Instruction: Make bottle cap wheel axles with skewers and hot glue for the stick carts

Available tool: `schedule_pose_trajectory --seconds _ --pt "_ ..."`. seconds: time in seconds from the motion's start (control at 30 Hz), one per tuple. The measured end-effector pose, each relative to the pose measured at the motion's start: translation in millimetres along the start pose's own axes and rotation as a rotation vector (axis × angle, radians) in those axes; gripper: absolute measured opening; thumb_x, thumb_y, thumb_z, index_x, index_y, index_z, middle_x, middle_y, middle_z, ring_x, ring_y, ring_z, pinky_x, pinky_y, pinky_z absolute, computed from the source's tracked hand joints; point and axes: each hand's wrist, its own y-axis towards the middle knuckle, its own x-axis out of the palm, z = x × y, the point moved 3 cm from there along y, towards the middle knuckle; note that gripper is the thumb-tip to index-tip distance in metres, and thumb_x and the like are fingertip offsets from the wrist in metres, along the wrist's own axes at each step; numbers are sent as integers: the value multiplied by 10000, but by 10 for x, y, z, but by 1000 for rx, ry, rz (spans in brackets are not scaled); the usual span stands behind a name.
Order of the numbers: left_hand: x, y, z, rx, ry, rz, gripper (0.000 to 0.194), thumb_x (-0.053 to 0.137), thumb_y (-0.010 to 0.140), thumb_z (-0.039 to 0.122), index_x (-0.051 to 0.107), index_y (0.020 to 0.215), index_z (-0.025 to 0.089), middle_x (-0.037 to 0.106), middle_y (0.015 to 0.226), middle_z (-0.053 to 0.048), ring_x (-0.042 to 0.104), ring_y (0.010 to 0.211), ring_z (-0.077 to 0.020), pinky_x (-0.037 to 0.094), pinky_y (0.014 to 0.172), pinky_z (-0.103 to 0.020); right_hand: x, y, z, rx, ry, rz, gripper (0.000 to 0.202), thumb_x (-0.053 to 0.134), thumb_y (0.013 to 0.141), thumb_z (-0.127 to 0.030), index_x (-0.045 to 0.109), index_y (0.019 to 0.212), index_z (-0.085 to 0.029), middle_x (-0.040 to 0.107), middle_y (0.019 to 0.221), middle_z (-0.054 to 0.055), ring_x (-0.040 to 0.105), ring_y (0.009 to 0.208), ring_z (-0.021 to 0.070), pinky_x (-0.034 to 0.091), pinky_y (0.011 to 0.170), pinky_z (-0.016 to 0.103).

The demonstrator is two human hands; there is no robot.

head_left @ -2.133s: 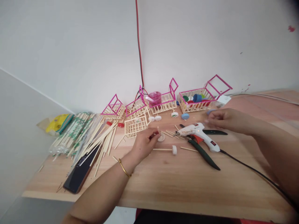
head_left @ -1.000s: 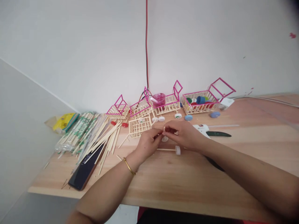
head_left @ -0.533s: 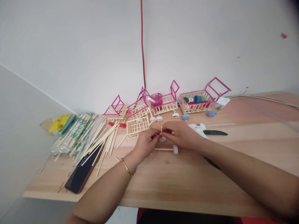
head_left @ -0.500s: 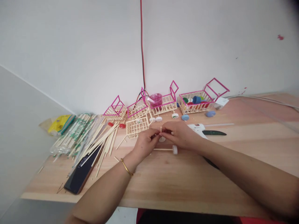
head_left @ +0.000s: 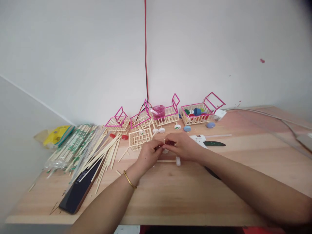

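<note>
My left hand [head_left: 148,155] and my right hand [head_left: 182,145] meet over the table, fingertips pinched round a short wooden stick [head_left: 164,141] that stands upright. Just beneath the fingers a white bottle cap [head_left: 165,151] shows at the stick's lower end, partly hidden. In front of them lies another stick [head_left: 167,161] with a white cap wheel [head_left: 178,161] at its right end. Left of my hands is a small unpainted stick basket [head_left: 140,139]. A white glue gun [head_left: 199,139] lies beyond my right hand, partly covered by my arm.
Pink-rimmed stick carts [head_left: 195,115] line the wall, one full of coloured caps. A pink cup [head_left: 159,112] stands among them. Loose sticks [head_left: 107,156], packed sticks [head_left: 73,146], a yellow packet [head_left: 58,136] and a dark phone [head_left: 76,191] occupy the left. Cables [head_left: 258,112] run along the right.
The view has shifted slightly, so the table things appear lower and further left. Both hands keep their pinch on the upright stick, with little visible movement.
</note>
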Motion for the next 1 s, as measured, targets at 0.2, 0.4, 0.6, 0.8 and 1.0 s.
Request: schedule_pose_trajectory --seconds 0.2,0.4,0.6,0.8,1.0 --pt "11 -6 -17 -27 1 0 116 571 816 199 684 808 171 679 720 -14 588 655 -111 414 624 -207 -395 39 147 0 -187 121 167 515 885 -298 636 930 -192 645 872 50 555 798 171 398 707 277" --pt "-4 0 23 13 56 -25 154 539 835 202 664 752 167 654 705 -16 582 690 -122 405 640 -221 -601 181 634 158 -784 -30 195 534 845 -224 674 975 -186 585 1089 142 481 987 283 334 753 358" --pt "-6 -10 38 15 37 -7 123 558 831 194 665 777 165 668 730 -18 589 697 -120 417 654 -217 -561 174 852 168 -938 -110 202 471 848 -154 655 931 -154 571 1074 126 508 905 242 268 682 351" --pt "4 -15 27 14 31 -15 128 557 838 207 667 790 165 671 747 -20 595 715 -122 417 655 -215 -669 91 988 191 -1016 -118 243 416 867 -116 654 914 -131 589 1070 127 505 875 225 227 640 341" --pt "8 -15 18 7 15 -1 121 564 831 206 672 796 166 678 744 -20 600 703 -123 423 657 -219 -779 38 1090 202 -995 -108 216 462 865 -192 668 811 -162 637 1019 116 474 959 264 235 695 365"
